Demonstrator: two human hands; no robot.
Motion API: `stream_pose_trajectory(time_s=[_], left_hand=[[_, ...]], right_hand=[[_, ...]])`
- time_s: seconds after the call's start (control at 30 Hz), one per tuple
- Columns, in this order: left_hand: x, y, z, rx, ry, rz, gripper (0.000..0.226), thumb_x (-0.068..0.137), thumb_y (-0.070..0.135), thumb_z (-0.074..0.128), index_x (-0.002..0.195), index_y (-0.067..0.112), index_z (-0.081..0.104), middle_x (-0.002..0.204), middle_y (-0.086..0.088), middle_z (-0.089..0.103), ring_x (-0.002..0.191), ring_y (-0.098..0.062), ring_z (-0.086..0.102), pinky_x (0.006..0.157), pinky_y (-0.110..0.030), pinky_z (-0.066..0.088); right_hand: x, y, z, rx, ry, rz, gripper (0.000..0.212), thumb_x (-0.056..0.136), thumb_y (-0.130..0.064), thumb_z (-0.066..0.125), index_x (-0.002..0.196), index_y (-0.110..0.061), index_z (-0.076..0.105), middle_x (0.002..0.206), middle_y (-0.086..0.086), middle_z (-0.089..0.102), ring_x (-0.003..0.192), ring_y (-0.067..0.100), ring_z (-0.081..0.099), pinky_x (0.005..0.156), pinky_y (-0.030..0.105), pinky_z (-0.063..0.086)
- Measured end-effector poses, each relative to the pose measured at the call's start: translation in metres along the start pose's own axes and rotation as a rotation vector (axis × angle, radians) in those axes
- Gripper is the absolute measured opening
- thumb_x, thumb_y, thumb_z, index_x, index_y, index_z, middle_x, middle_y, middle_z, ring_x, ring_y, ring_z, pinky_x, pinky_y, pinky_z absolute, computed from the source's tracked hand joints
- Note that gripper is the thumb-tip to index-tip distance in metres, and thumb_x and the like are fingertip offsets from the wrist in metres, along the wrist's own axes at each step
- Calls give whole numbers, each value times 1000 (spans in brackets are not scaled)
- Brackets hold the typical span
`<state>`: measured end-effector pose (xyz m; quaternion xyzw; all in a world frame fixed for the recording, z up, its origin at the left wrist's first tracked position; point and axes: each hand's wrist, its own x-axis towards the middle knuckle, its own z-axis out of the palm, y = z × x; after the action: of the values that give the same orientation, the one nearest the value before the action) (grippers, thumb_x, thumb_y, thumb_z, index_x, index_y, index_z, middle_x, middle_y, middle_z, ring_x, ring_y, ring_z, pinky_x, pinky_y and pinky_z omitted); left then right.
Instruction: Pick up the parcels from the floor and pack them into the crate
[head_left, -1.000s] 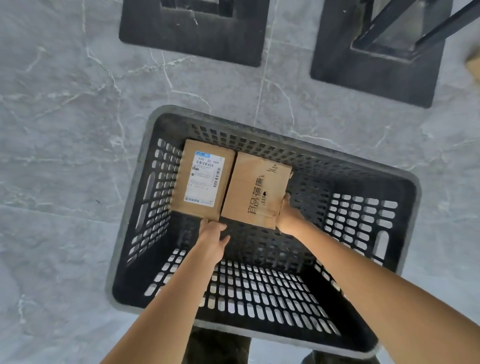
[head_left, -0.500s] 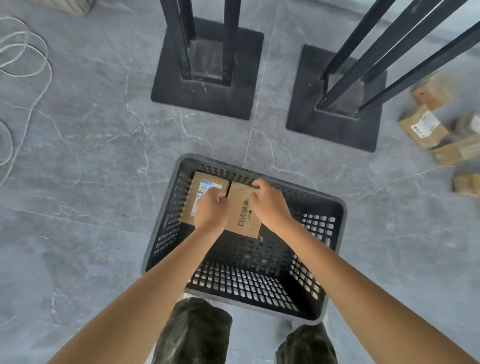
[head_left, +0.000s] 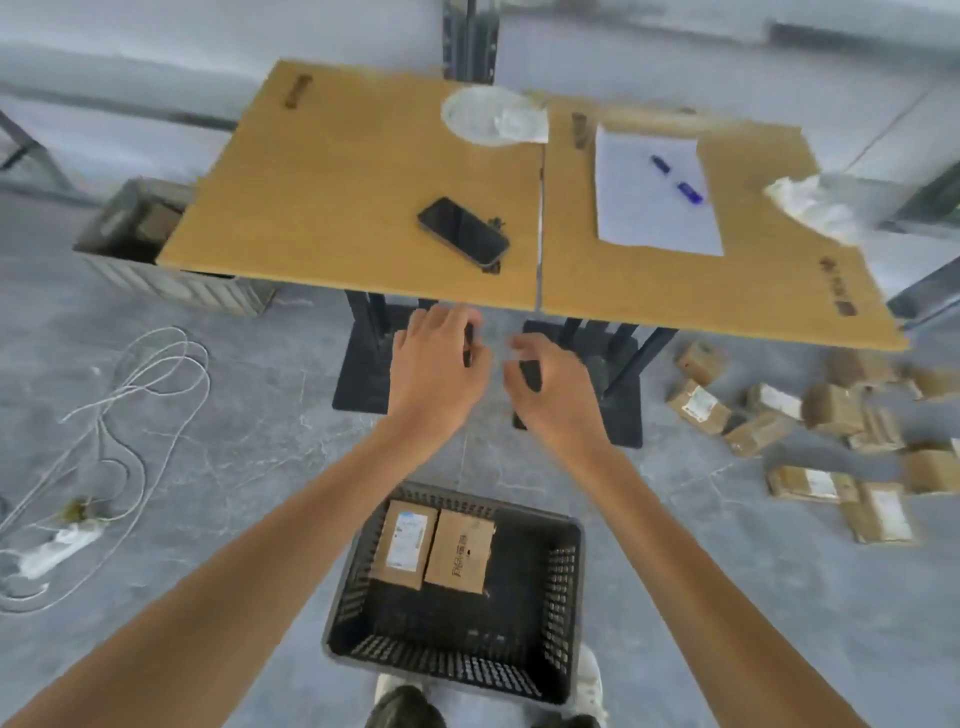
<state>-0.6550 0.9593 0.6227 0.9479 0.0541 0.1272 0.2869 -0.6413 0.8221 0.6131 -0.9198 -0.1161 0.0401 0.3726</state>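
Head cam: L hand (head_left: 436, 364) & R hand (head_left: 551, 387) loose, empty, well above parcels (head_left: 458, 551) in crate (head_left: 565, 597).

I see a black crate (head_left: 565, 587), grid-holed, at lower centre. Inside, the labelled parcel (head_left: 404, 543) is brown with a white sticker, the printed parcel (head_left: 460, 552) brown with dark lettering (unreadable). Ochre table (head_left: 337, 182) above; grey floor (head_left: 234, 441), white-veined.

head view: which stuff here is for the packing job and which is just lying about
job: crate, parcels in the crate, parcels on the floor
lying about: phone, paper, pens, cable, tables
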Motion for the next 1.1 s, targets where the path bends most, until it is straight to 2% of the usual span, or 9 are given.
stream_pose_trajectory(time_s=[0.07, 0.2, 0.33, 0.5, 0.57, 0.67, 0.8, 0.93, 1.1], left_hand=[[1, 42, -39, 12, 30, 68, 23, 88, 20, 50, 111, 19, 56, 99, 1, 56, 102, -21, 47, 84, -35, 37], [3, 131, -99, -44, 62, 100, 31, 88, 17, 50, 120, 19, 52, 114, -2, 53, 112, -23, 45, 92, -37, 35], [4, 220, -136, -94, 81, 263, 38, 90, 19, 49, 128, 18, 44, 132, -4, 46, 127, -25, 37, 102, -40, 32], [7, 284, -167, -158, 98, 508, 40, 91, 18, 50, 131, 15, 45, 132, -5, 46, 128, -25, 36, 105, -39, 31], [5, 304, -173, -184, 78, 575, 41, 91, 17, 50, 131, 15, 45, 133, -5, 46, 129, -24, 36, 106, -39, 30], [-1, 331, -167, -244, 27, 638, 42, 90, 15, 50, 132, 15, 45, 132, -4, 46, 130, -23, 35, 109, -37, 28], [-16, 371, -138, -257, -45, 707, 41, 90, 17, 49, 131, 15, 45, 132, -4, 47, 129, -24, 36, 108, -40, 29], [-40, 418, -102, -251, -86, 775, 41, 91, 19, 51, 131, 15, 45, 132, -4, 48, 128, -23, 38, 108, -38, 30], [-76, 489, -52, -259, -136, 815, 40, 91, 19, 52, 130, 14, 46, 131, -4, 47, 128, -24, 38, 106, -39, 32]], right_hand=[[-16, -26, -55, -5, 62, -24, 35, 94, -28, 52, 126, -14, 55, 120, 2, 63, 116, 20, 54, 94, 38, 46], [-47, -78, -161, 34, 231, -14, 45, 94, -37, 49, 136, -22, 40, 121, 1, 59, 115, 15, 50, 93, 32, 42], [-73, -112, -249, -2, 435, -5, 45, 95, -34, 48, 137, -19, 41, 126, 2, 58, 118, 18, 51, 96, 34, 42], [-130, -115, -325, -38, 623, 28, 41, 97, -30, 48, 135, -19, 42, 123, 3, 59, 116, 19, 51, 91, 27, 39], [-156, -104, -349, -51, 677, 88, 41, 97, -30, 48, 136, -20, 42, 123, 3, 59, 114, 21, 51, 90, 29, 39], [-190, -81, -374, -17, 767, 191, 37, 97, -28, 48, 133, -22, 44, 121, 3, 59, 103, 24, 57, 85, 35, 47], [-230, -48, -403, -17, 912, 246, 32, 96, -22, 50, 128, -21, 49, 109, -5, 59, 72, 6, 55, 54, 7, 40], [-271, -9, -437, -16, 998, 290, 31, 96, -22, 51, 126, -23, 50, 103, -9, 60, 76, 13, 58, 62, 18, 42], [-323, 57, -494, -26, 1034, 313, 30, 96, -20, 51, 126, -22, 51, 104, -11, 59, 77, 4, 53, 61, 2, 38]])
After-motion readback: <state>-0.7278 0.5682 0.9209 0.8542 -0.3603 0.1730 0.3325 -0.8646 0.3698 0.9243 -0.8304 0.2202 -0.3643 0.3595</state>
